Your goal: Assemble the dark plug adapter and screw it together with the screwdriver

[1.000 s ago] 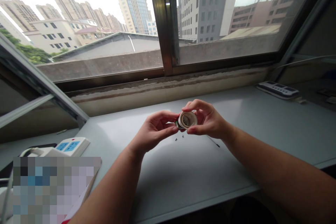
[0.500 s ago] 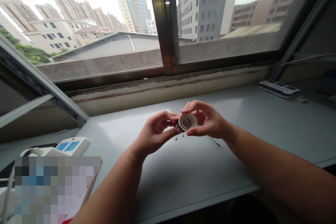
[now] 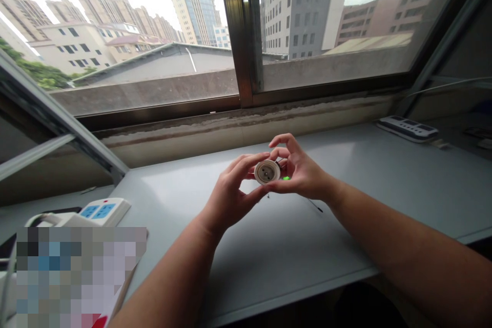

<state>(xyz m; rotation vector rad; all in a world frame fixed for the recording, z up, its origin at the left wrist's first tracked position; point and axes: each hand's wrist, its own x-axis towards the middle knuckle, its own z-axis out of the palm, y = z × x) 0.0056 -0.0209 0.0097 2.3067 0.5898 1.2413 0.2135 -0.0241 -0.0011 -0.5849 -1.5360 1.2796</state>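
Between my two hands, above the table, is a round white lamp socket (image 3: 266,172), its open end facing me and metal contacts showing inside. My left hand (image 3: 235,184) grips it from the left, thumb below and fingers along the top rim. From the right, my right hand (image 3: 298,169) holds it too, thumb at the lower rim and index finger bent up off it. A small bright green piece (image 3: 286,178) shows by the right fingers; its kind is unclear. On the table below lie a tiny dark screw-like piece (image 3: 268,196) and a thin dark rod (image 3: 315,206), partly hidden by my right hand.
A white power strip (image 3: 111,210) with blue sockets sits at the left, beside a blurred-out flat item (image 3: 126,266). Another power strip (image 3: 407,129) lies at the far right of the grey table (image 3: 292,256). A window (image 3: 246,97) rises behind.
The lamp socket has turned and shifted slightly left, its opening now facing me more squarely. My left fingers have moved onto its rim, and my right index finger has lifted off.
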